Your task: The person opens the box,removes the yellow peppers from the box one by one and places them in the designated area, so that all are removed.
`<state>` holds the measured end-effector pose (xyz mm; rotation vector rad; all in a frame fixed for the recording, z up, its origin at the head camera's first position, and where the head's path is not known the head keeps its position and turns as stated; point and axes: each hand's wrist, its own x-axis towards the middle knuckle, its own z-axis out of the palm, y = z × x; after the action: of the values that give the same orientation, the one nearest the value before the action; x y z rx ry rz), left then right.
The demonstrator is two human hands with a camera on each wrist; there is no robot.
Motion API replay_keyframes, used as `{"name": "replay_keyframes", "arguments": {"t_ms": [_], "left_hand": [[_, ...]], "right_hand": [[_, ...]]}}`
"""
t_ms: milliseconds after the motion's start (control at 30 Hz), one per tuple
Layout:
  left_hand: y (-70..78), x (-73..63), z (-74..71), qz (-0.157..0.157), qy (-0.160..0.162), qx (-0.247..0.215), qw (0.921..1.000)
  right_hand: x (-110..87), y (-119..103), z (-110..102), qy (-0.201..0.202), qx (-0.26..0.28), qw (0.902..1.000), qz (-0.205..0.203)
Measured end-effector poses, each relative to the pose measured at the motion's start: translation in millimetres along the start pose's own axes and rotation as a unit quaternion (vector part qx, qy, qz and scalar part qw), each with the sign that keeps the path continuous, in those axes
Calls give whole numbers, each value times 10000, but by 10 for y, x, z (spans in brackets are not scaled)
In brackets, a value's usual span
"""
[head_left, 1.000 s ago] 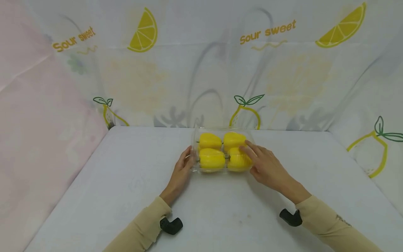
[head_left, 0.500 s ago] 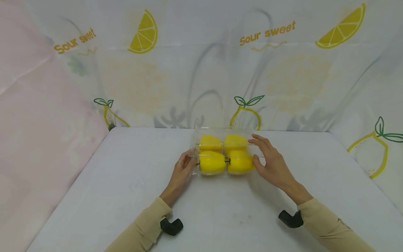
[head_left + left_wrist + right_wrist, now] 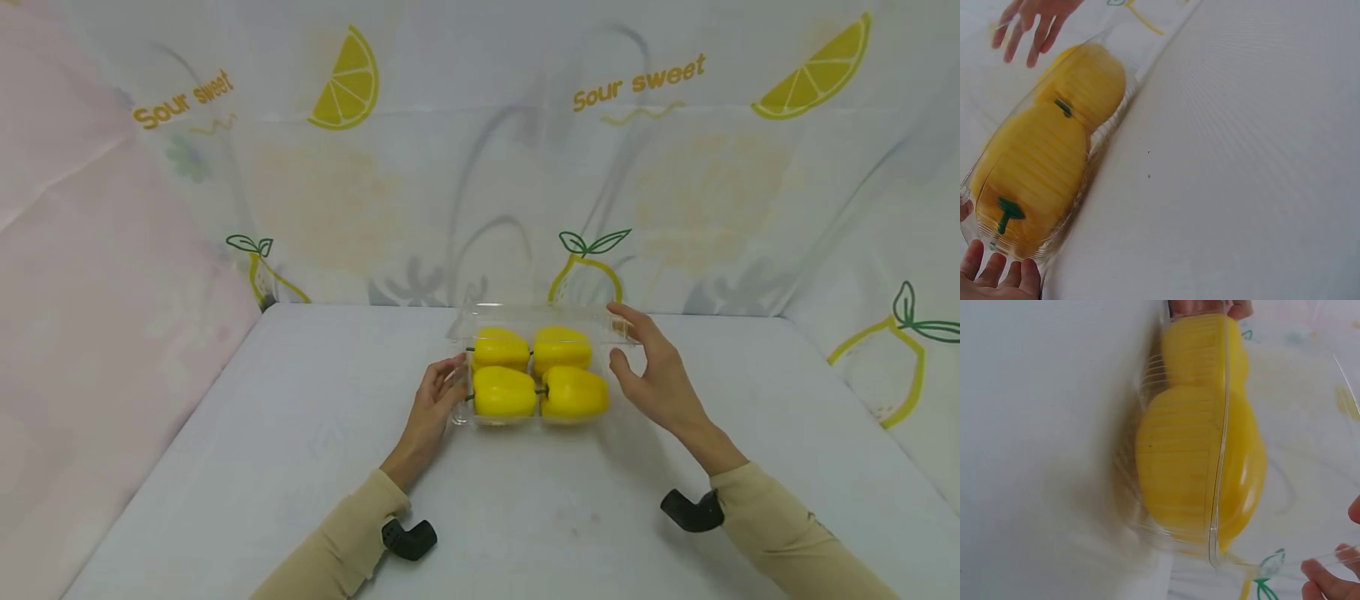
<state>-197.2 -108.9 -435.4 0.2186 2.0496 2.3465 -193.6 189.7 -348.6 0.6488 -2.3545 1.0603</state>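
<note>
On white cloth-covered table [image 3: 300, 417]: left hand [image 3: 437, 400], fingers relaxed, braces clear plastic box [image 3: 459, 419] of yellow bell peppers [image 3: 505, 392], likely so right hand's [image 3: 656, 375] extended fingers can tilt clear lid [image 3: 536, 315].

Left sleeve [image 3: 341, 529]: long, beige, creased fabric; right sleeve [image 3: 783, 533]: matching beige fabric, small dark marking [image 3: 812, 517] at the outer edge, too small to read; left wrist unit [image 3: 409, 541] and right wrist unit [image 3: 692, 512]: black, elbow-shaped, with rounded ends, one per sleeve; left hand [image 3: 432, 402] and right hand [image 3: 663, 387]: bare.
</note>
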Motion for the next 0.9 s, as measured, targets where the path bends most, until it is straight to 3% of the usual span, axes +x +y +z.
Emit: {"name": "replay_keyframes", "arguments": {"t_ms": [300,567,900], "left_hand": [[2,-16,3,4,4,92,10000],[0,-20,-14,31,-220,318,9992],[41,-58,3,99,-228,507,9984]], "right_hand": [[122,-16,-55,22,424,9985,334],[309,9,-90,100,559,9967,586],[432,45,-109,19,1347,9879,766]]}}
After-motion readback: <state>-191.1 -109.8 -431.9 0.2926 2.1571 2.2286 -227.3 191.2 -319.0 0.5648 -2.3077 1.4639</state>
